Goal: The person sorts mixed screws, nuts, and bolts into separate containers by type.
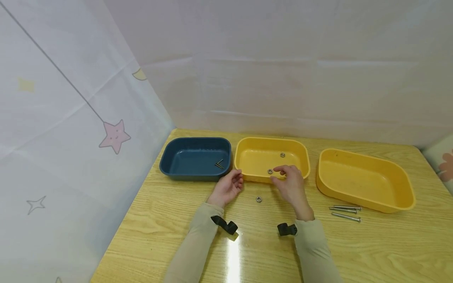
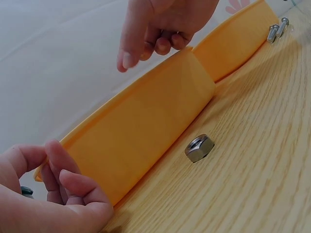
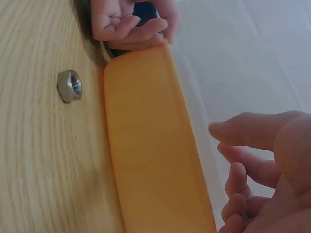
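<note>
At the near left corner of the middle yellow tray (image 1: 272, 140), my left hand (image 1: 228, 188) holds the rim with curled fingers (image 2: 60, 160). My right hand (image 1: 291, 186) hovers over the tray's near rim, thumb and forefinger apart with nothing between them. Inside that tray, one hex nut (image 1: 270, 171) lies close to the right fingertips and another nut (image 1: 282, 155) lies farther back. A third nut (image 2: 199, 148) rests on the table in front of the tray, and also shows in the right wrist view, left of the tray wall.
A dark blue tray (image 1: 195, 177) with a few small screws (image 1: 219, 164) stands on the left. To the right is a second, angled yellow tray (image 1: 364, 200), with several long bolts (image 1: 345, 210) on the wooden table (image 1: 389, 251) before it. A pale curtain hangs behind.
</note>
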Motion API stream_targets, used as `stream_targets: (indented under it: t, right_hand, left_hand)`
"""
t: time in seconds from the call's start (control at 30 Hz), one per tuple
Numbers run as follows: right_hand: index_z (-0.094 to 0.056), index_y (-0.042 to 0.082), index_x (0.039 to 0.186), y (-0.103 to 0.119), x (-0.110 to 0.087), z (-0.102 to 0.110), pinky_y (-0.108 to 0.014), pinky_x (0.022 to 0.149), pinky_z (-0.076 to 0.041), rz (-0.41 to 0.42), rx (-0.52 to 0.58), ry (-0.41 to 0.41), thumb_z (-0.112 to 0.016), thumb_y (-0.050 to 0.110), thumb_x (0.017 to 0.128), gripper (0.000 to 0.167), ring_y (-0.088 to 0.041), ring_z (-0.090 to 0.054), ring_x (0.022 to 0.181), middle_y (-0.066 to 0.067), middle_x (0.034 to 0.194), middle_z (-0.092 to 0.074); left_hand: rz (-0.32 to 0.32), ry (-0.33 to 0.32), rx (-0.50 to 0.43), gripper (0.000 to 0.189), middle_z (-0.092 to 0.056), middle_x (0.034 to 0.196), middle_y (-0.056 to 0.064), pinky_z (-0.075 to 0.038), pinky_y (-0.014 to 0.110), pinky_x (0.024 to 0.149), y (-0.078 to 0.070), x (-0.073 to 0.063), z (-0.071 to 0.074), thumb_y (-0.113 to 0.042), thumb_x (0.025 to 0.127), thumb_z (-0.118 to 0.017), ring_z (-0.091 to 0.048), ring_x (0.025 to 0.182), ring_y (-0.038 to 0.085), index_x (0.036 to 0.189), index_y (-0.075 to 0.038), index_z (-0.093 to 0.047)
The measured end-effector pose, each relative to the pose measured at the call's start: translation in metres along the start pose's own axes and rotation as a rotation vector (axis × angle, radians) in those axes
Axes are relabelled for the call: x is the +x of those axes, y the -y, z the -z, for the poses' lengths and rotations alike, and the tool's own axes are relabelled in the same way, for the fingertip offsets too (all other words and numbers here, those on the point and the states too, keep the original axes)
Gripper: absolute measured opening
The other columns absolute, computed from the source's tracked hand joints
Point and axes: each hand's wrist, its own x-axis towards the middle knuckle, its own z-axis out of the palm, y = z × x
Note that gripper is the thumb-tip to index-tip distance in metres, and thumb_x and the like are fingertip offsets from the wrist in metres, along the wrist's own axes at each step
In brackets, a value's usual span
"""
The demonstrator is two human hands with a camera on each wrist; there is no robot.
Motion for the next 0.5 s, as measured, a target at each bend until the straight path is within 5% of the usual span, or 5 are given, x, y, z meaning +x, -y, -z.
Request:
stream_targets:
  t: [0.5]
  right_hand:
    - [-0.066,0.003,0.111,-0.002,-0.015,0.011,-0.022,0.067,-0.04,-0.015,0.241,0.157,-0.07,0.021,0.09,0.028,-0.017,-0.046,0.078,-0.005,0.09,-0.054]
  left_hand:
    - [0.007,-0.009,0.003,0.015,-0.056,0.077,-0.001,-0.04,0.019,0.06,0.0,0.001,0.001,-0.012,0.096,-0.054,-0.05,0.064,0.008,0.082,-0.011,-0.059]
